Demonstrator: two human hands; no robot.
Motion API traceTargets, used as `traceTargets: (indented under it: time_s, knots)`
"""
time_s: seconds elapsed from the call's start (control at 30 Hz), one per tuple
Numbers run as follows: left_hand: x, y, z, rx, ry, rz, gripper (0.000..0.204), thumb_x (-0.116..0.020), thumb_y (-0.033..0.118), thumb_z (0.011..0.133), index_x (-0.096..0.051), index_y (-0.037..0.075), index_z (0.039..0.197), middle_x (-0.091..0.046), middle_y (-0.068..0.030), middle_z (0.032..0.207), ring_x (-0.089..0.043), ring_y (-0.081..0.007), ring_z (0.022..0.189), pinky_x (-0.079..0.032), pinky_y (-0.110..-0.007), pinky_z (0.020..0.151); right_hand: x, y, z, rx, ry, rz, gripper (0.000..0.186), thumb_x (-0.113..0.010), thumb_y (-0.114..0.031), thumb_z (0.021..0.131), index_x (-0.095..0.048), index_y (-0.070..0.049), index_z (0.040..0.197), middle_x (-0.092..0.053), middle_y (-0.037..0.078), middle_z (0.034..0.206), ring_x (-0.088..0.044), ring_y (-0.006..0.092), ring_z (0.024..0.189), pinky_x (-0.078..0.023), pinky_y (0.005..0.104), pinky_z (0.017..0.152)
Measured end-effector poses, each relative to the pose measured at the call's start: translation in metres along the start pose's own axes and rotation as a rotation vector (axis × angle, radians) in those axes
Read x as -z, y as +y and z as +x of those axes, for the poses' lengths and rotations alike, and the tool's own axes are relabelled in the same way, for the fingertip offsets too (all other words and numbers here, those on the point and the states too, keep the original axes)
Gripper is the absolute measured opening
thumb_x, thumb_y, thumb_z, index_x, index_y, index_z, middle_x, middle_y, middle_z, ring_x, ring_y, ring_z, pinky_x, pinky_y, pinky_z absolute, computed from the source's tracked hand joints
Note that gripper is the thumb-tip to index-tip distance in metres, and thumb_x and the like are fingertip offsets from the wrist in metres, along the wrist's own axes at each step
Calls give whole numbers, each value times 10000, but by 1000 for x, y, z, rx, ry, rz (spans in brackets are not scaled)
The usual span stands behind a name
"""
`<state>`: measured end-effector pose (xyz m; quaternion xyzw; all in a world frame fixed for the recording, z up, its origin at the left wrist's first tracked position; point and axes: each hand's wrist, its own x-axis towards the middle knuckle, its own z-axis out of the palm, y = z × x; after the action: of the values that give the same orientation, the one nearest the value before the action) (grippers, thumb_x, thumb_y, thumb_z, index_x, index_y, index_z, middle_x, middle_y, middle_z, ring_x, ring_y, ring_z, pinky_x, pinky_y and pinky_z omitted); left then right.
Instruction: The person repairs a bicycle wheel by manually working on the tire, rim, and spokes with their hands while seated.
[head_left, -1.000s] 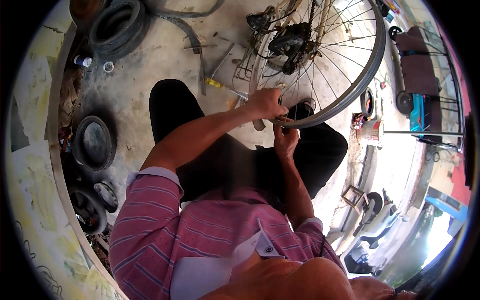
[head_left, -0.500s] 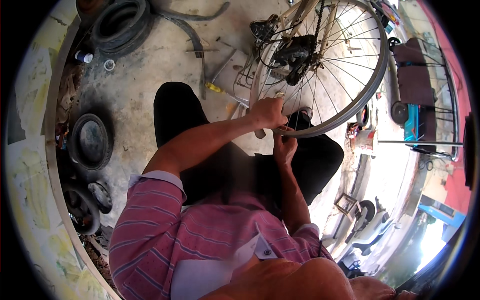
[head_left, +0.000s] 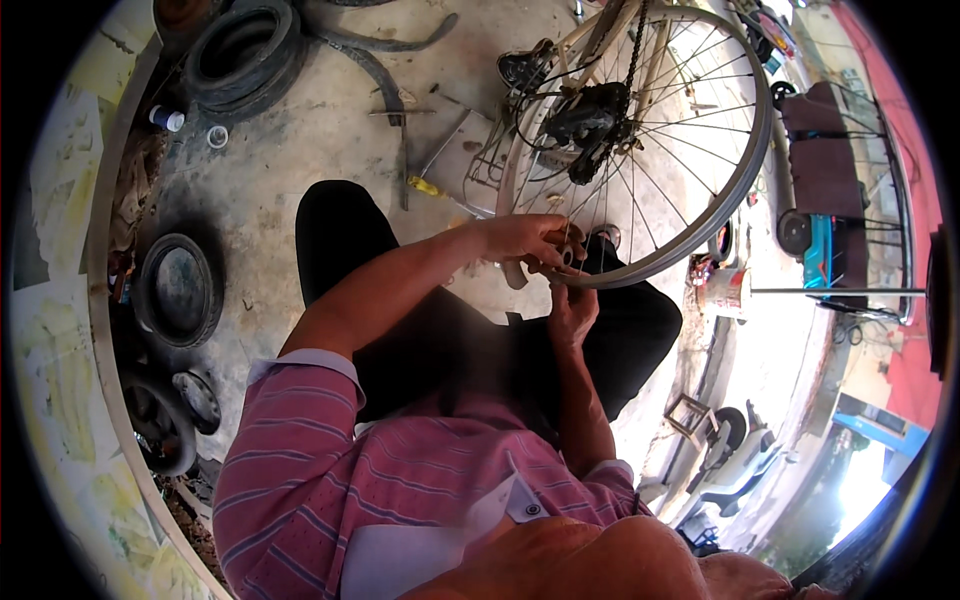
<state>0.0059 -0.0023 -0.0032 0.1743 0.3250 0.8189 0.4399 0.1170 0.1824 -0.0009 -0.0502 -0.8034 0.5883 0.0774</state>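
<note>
A bare bicycle wheel rim (head_left: 655, 265), without a tyre, stands in front of me, its thin spokes running to a dark sprocket cluster (head_left: 590, 118) and chain. My left hand (head_left: 528, 240) reaches to the rim's near lower part, fingers curled together around a small item too unclear to name, close to the spokes. Just below, my right hand (head_left: 573, 312) has its fingertips closed on the underside of the rim; some of them are hidden behind it. The two hands nearly touch.
A yellow-handled tool (head_left: 425, 186) lies on the floor left of the wheel. Stacked tyres (head_left: 245, 60) and strips of rubber (head_left: 380, 75) are at the far left, another tyre (head_left: 180, 290) nearer. A whitish bucket (head_left: 728, 292) and a small wooden stool (head_left: 690, 415) stand right.
My left hand has shifted slightly down and turned, its fingers now spread along the rim's edge around the small item. The right hand stays at the rim. The view has tilted slightly.
</note>
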Motion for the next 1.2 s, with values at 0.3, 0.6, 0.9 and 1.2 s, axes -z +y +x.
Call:
traceTargets:
  time_s: [0.3, 0.6, 0.9, 1.2]
  knots:
    - [-3, 10, 5, 37, 168, 456, 509, -796, 108, 851, -531, -55, 1253, -711, -100, 1101, -667, -142, 990, -526, -282, 835, 3, 11, 0, -35, -16, -20, 229, -681, -54, 952, -629, 32, 1158, -699, 69, 978, -641, 123, 884, -519, 276, 822]
    - [-7, 12, 5, 34, 218, 491, 514, -818, 145, 833, -546, -67, 1214, -729, -130, 1071, -684, -141, 959, -536, -282, 812, 2, 7, 1, -20, -18, -53, 210, -697, -51, 937, -634, 30, 1120, -702, 73, 966, -652, 130, 871, -526, 281, 812]
    - [-14, 12, 3, 26, 271, 448, 511, -837, 186, 802, -573, -59, 1164, -735, -128, 979, -689, -147, 893, -540, -290, 782, 2, -5, 0, -33, -13, -98, 244, -734, -93, 930, -646, 14, 1131, -707, 77, 962, -664, 133, 865, -534, 290, 810]
    - [-21, 12, 9, 7, 355, 730, 486, -856, 200, 776, -602, -44, 1112, -731, -113, 916, -692, -153, 852, -538, -290, 759, 4, -15, 1, 4, 16, -145, 245, -737, -112, 917, -654, 0, 1118, -726, 111, 932, -709, 173, 800, -549, 312, 723]
